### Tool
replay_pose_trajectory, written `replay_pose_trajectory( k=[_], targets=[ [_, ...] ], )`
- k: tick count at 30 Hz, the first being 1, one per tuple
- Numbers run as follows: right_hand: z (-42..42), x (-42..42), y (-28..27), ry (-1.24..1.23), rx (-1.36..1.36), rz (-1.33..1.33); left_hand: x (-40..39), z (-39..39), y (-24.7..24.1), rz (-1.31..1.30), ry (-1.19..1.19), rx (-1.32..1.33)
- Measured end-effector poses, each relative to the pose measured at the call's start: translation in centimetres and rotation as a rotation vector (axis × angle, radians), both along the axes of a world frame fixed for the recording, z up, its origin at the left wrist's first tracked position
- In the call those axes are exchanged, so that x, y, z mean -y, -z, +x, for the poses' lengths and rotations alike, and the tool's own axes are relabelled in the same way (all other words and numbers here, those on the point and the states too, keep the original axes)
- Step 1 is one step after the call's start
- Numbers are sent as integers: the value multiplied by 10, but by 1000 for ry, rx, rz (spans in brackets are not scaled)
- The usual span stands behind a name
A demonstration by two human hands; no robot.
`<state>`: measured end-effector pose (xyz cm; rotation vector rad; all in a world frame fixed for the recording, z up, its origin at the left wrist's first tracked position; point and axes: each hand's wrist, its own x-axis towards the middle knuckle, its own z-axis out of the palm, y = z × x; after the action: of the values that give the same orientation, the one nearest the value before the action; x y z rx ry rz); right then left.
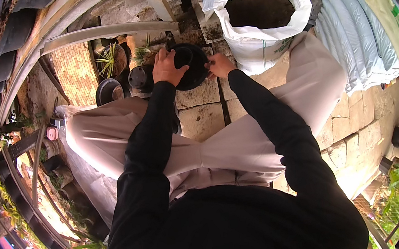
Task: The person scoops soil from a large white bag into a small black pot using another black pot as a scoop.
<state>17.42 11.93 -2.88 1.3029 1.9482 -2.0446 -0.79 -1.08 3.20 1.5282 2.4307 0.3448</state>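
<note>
My left hand (169,67) grips the rim of a small black plastic pot (183,55), its thumb and fingers spread across the rim. That pot sits in or over a wider, round black plastic pot or basin (195,76). At the right edge of the wider one, my right hand (219,66) pinches the rim between thumb and fingers. An upturned black pot with holes (138,77) stands just left of my left hand. Further left are a potted spiky plant (108,60) and a black pot (103,92) with something brownish inside. The inside of the wide pot is dark.
An open white sack of dark soil (264,48) stands at the upper right, beside stacked filled sacks (357,33). Metal frame bars (110,31) cross the upper left, near a woven-patterned panel (76,75). Stone paving (201,118) lies between my knees.
</note>
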Motion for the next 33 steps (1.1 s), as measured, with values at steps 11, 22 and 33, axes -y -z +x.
replay_pose_trajectory(
  k=[11, 22, 33],
  targets=[
    [2, -16, 2, 90, -79, -8, 7, 26, 27, -91, 98, -3],
    [3, -18, -11, 51, 26, 17, 1, 26, 11, -157, 69, -9],
    [6, -25, 7, -66, 35, 29, -9, 29, 7, -34, -42, 91]
  ],
)
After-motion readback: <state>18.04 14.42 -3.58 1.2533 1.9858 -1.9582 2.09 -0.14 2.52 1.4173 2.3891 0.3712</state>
